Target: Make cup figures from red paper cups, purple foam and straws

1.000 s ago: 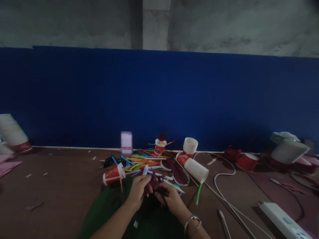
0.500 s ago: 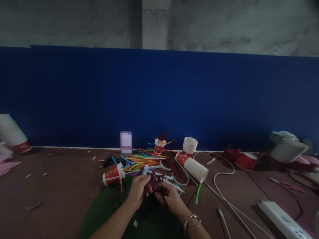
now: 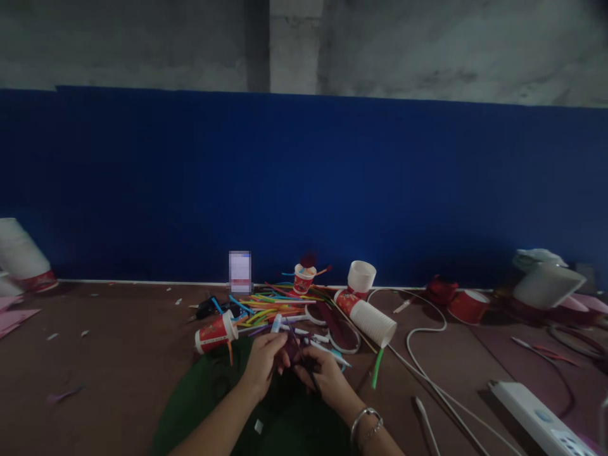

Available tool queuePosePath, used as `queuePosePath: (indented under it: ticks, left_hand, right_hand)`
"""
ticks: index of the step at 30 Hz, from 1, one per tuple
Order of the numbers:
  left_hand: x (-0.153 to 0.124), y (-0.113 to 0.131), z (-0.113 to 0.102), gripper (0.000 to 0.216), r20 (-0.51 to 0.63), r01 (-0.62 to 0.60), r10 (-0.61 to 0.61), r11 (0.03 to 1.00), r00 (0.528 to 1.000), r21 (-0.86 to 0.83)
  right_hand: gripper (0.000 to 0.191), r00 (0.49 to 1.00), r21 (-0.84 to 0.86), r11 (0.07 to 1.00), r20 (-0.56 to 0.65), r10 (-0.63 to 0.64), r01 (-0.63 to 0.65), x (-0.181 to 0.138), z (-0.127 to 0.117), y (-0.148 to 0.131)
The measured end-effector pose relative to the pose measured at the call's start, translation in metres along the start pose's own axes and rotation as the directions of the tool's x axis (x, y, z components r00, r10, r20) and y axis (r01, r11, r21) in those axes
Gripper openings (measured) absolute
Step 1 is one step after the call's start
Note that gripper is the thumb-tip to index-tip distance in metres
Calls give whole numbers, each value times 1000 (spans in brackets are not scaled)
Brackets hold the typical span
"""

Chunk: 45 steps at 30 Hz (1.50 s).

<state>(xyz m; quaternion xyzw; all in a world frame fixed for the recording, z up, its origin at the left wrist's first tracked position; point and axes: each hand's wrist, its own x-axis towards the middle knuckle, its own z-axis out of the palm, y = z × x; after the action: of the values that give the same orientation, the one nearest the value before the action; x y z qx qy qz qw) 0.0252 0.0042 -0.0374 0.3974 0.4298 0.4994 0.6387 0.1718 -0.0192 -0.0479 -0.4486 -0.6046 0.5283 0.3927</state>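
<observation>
Both hands meet low in the middle of the view, above a dark green round surface [image 3: 190, 405]. My left hand [image 3: 261, 364] is closed on a small dark purple piece [image 3: 292, 349], thumb on top; its kind is too dark to make out. In my closed right hand [image 3: 325, 373], which wears a bracelet, is a thin dark strip [image 3: 311, 373] slanting across the purple piece. The fingertips nearly touch, and the fingers partly hide both items. Just beyond the hands lie a white and blue tube [image 3: 277, 323] and colourful pipe cleaners [image 3: 266, 309].
A tipped red paper cup [image 3: 213, 334] lies left. Behind stand a decorated cup [image 3: 304, 278] and a white-rimmed cup [image 3: 361, 277]; a cup stack [image 3: 373, 323] lies right. Further right are white cables [image 3: 427, 373] and a power strip [image 3: 536, 411]. A phone [image 3: 240, 272] leans on the blue panel [image 3: 304, 177].
</observation>
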Motion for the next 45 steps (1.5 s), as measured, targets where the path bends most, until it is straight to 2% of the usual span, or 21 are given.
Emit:
queuePosePath:
  ticks: [13,15,18,22,24,28,30,33,35,37,39,42,45]
  left_hand:
    - [1,6,-2,36,8,1,-1,999,1000,48]
    - [2,11,-4,36,-5,2,-1,999,1000,54]
    - [5,26,-14,33,-52,-6,11,995,999,105]
    - [7,47,-29,27,-41,-26,38,965,998,261]
    - [5,48,-33,33,4,-6,5,934,1000,357]
    - [-2,25,-29,36,94,68,-156,794,983,604]
    - [-7,9,-23,33,148,14,-150,748,978,663]
    - [-12,-5,-16,31,178,-89,-64,673,982,734]
    - [-15,-8,-14,30,219,-208,53,583,974,785]
    - [-18,-8,-15,28,287,-336,176,474,942,814]
    - [-20,-9,-16,32,351,-425,248,393,903,816]
    - [-22,-11,-17,42,412,-500,300,343,861,796]
    - [-21,-10,-22,42,394,-536,409,327,823,778]
  right_hand:
    - [20,999,-73,997,-21,29,-30,1,-5,2]
    - [24,997,-43,999,-73,28,-32,3,-7,2]
    - [32,974,-35,999,-224,-4,-4,7,-14,4]
    - [28,927,-245,969,-366,-82,-11,9,-28,6]
    - [23,918,-398,917,-375,-126,-37,8,-33,5]
    - [17,939,-628,769,-323,-116,-120,3,-33,-2]
    - [16,946,-693,702,-314,-88,-165,1,-31,-6]
    - [17,949,-746,629,-314,-44,-218,0,-28,-11]
    - [19,947,-764,597,-319,-23,-243,-1,-27,-14]
    - [20,947,-776,578,-321,-19,-252,-2,-27,-16]
    - [22,946,-786,562,-324,-22,-256,-3,-26,-17]
    - [23,941,-795,542,-338,-27,-270,-4,-25,-16]
    - [22,939,-803,535,-342,-48,-265,-5,-25,-15]
